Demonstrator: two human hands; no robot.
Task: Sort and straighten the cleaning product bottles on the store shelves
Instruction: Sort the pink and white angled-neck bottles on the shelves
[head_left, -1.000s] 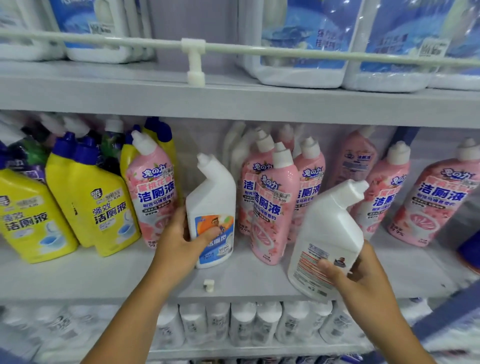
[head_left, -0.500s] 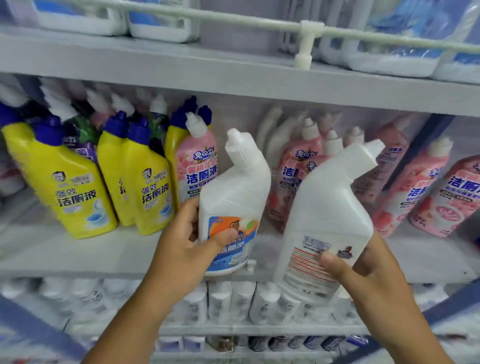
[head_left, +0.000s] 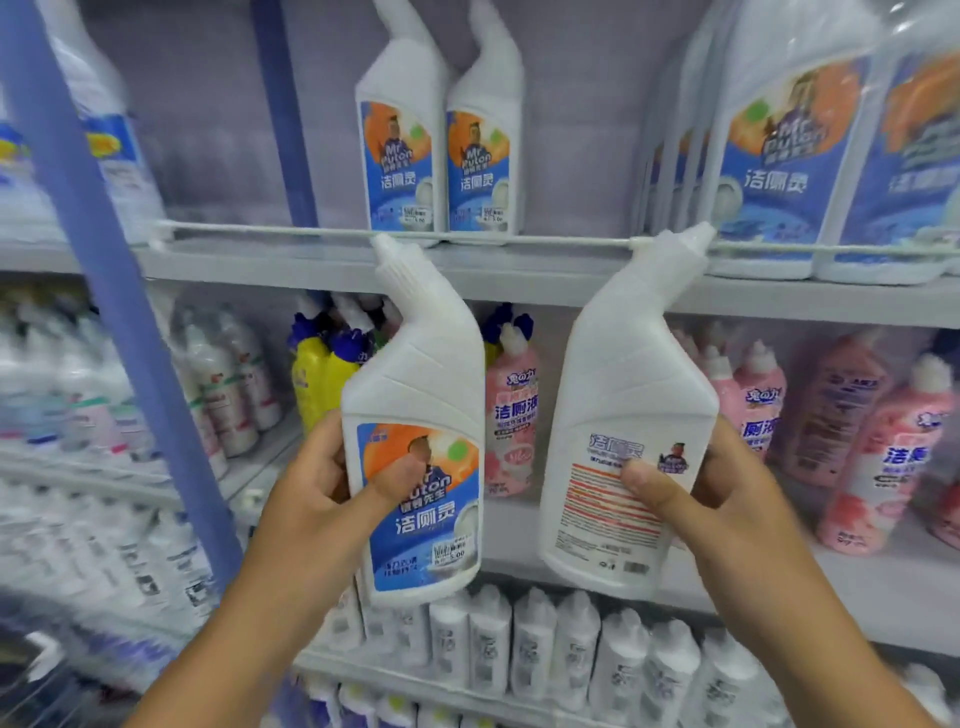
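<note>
Both hands are lifted in front of the shelves, each wrapped around a white angle-necked bottle. Left hand (head_left: 332, 483) grips the left bottle (head_left: 415, 415) with its blue and orange front label facing the camera, thumb pressed on the label. Right hand (head_left: 711, 483) grips the right bottle (head_left: 628, 405) with its back label showing. Behind them stand pink bottles (head_left: 511, 410) and yellow bottles (head_left: 322, 374) on the middle shelf (head_left: 883, 587); two matching white bottles (head_left: 441, 135) stand upright on the upper shelf (head_left: 519, 265).
</note>
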